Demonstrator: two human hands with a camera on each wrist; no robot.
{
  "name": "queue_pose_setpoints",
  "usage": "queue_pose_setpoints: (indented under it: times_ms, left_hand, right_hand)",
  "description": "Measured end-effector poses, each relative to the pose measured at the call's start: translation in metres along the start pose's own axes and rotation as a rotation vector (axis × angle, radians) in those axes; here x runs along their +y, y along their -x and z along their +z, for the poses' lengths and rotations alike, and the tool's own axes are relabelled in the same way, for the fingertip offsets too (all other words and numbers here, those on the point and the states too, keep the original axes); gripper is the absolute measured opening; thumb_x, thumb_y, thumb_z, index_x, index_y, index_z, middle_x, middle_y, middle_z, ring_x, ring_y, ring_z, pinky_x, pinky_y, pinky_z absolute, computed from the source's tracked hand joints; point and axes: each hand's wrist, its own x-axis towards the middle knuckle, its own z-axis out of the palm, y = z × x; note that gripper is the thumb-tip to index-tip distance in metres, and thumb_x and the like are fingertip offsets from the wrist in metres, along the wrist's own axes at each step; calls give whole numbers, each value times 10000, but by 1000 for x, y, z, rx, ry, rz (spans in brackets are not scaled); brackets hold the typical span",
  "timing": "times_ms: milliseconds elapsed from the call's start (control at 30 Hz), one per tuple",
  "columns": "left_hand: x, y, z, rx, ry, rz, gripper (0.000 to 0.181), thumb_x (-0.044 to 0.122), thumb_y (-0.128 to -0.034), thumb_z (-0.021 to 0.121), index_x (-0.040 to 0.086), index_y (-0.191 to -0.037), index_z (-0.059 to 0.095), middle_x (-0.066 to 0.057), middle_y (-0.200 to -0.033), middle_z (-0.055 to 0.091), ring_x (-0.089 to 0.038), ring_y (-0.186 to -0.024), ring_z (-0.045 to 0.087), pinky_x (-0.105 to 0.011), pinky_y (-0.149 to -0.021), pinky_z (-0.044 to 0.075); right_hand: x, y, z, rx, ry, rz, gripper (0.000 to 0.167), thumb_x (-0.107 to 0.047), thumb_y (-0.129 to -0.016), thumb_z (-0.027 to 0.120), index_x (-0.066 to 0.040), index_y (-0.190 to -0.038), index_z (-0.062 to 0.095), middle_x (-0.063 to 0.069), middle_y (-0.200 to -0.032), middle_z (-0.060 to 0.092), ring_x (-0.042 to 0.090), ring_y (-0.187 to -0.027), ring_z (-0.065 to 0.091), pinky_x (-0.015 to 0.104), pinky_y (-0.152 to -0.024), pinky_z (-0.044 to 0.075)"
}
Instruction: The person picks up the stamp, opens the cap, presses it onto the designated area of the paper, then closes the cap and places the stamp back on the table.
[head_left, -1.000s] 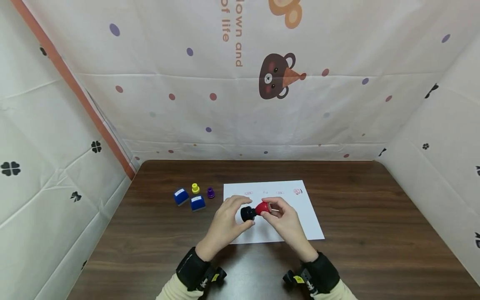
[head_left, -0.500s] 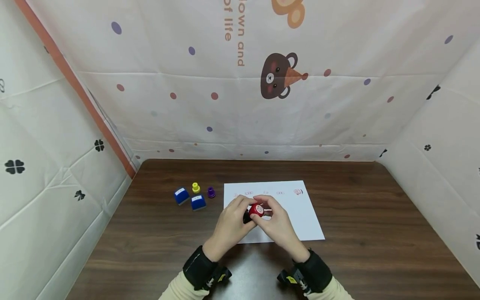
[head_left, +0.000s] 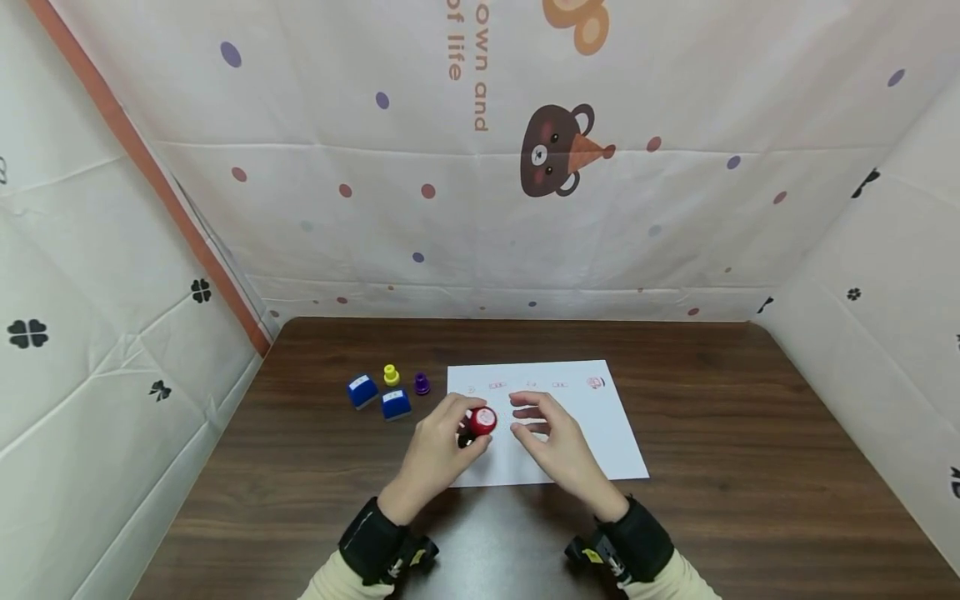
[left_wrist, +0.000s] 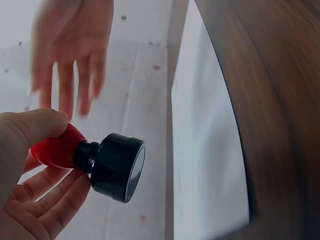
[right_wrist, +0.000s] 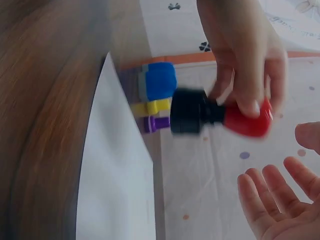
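A stamp with a round red handle (head_left: 483,421) and a black base (left_wrist: 117,167) is held in my left hand (head_left: 431,450), thumb and fingers pinching the red handle. The left wrist view shows the flat face of the base turned sideways, off the paper. My right hand (head_left: 564,446) is apart from the stamp, to its right, fingers spread and loosely bent with nothing in them. Both hands are over a white sheet of paper (head_left: 592,450). Small reddish marks run along the sheet's far edge, with a round red mark (head_left: 596,383) at its right end.
Left of the paper on the brown table (head_left: 720,417) stand two blue blocks with white labels, a farther one (head_left: 362,392) and a nearer one (head_left: 395,404). Beside them are a small yellow piece (head_left: 391,376) and a small purple piece (head_left: 422,384). White printed cloth (head_left: 480,233) encloses the table.
The hands came together at the stamp, then parted. The right hand has let go of the red handle; the left hand now grips it and has moved left, the handle's top turned toward the head camera.
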Motion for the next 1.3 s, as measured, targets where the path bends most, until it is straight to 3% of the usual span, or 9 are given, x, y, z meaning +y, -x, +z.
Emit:
queue_pose_setpoints:
  times_ms: [133, 333, 633, 967, 1133, 1300]
  left_hand:
    - [-19, 11, -16, 6, -18, -100, 414, 145, -716, 785, 128, -1083, 595, -9, -995, 591, -82, -801, 581, -232, -656, 553]
    - [-51, 28, -45, 55, -73, -207, 416, 137, -725, 778, 126, -1092, 582, -40, -1021, 598, -121, -829, 593, -247, -655, 554]
    - [-87, 42, -71, 139, -137, -286, 435, 112, -711, 788, 69, -1084, 569, -92, -1000, 599, -181, -812, 619, -311, -629, 558]
    - [-111, 48, -75, 144, -149, -329, 426, 77, -710, 779, 36, -1074, 562, -120, -979, 608, -195, -790, 623, -315, -627, 561]
    - [-113, 46, -77, 123, -132, -355, 422, 79, -724, 768, 41, -1085, 554, -132, -1004, 608, -216, -811, 627, -337, -644, 564]
    - [-112, 43, -79, 105, -149, -355, 458, 110, -731, 770, 47, -1127, 548, -144, -1070, 590, -267, -893, 598, -431, -736, 543]
  right_hand:
    - [21, 2, -6, -6, 41, -13, 382, -73, -820, 683, -116, -1181, 563, 35, -1146, 594, 194, -988, 609, 385, -800, 542]
    - [37, 4, -23, -5, 159, -10, 369, -114, -834, 674, -147, -1185, 563, -1, -1149, 593, 154, -1012, 593, 364, -820, 537]
    - [50, 5, -41, 28, 256, -30, 363, -104, -830, 674, -124, -1179, 577, 28, -1161, 601, 184, -1012, 595, 388, -812, 537]
    - [58, 7, -52, 50, 307, -78, 370, -58, -805, 691, -90, -1160, 593, 50, -1121, 617, 225, -977, 608, 428, -780, 541]
    - [61, 8, -57, 47, 333, -72, 376, -66, -801, 696, -100, -1162, 592, 55, -1110, 611, 245, -968, 615, 429, -778, 542]
    - [63, 7, -62, 30, 361, -75, 382, -112, -812, 692, -120, -1178, 583, 56, -1120, 605, 245, -974, 614, 405, -780, 546]
